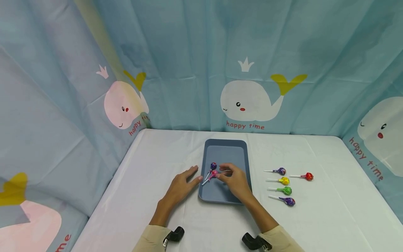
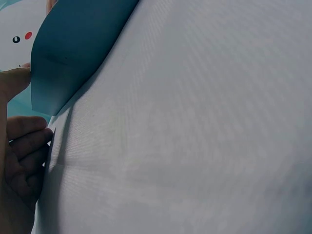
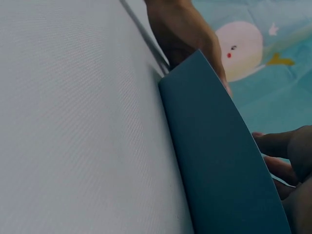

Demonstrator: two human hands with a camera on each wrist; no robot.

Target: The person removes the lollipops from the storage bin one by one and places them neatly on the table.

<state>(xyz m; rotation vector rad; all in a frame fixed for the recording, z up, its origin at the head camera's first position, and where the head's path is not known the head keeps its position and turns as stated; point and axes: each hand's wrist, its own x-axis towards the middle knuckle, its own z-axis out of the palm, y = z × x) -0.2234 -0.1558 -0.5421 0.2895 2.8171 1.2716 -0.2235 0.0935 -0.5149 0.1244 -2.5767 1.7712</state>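
Observation:
A blue-grey tray (image 1: 226, 150) lies on the white-covered table. Inside it, at the left side, are a purple lollipop (image 1: 213, 166) and a pink lollipop (image 1: 214, 173), their sticks pointing toward the lower left. My right hand (image 1: 233, 180) reaches over the tray with bent fingers and thumb beside the pink candy. A thin white stick (image 1: 225, 170) shows among these fingers, and its candy end is hidden. My left hand (image 1: 181, 186) is at the tray's left edge, thumb at the rim and fingers extended. In the left wrist view, the thumb (image 2: 15, 83) meets the tray's side wall.
Right of the tray lie several lollipops: a purple one (image 1: 281, 171), a yellow one (image 1: 284, 181), a green one (image 1: 287, 190), another purple one (image 1: 289, 201) and a red one (image 1: 308, 176). A whale-printed curtain (image 1: 189, 101) borders the table's back and sides.

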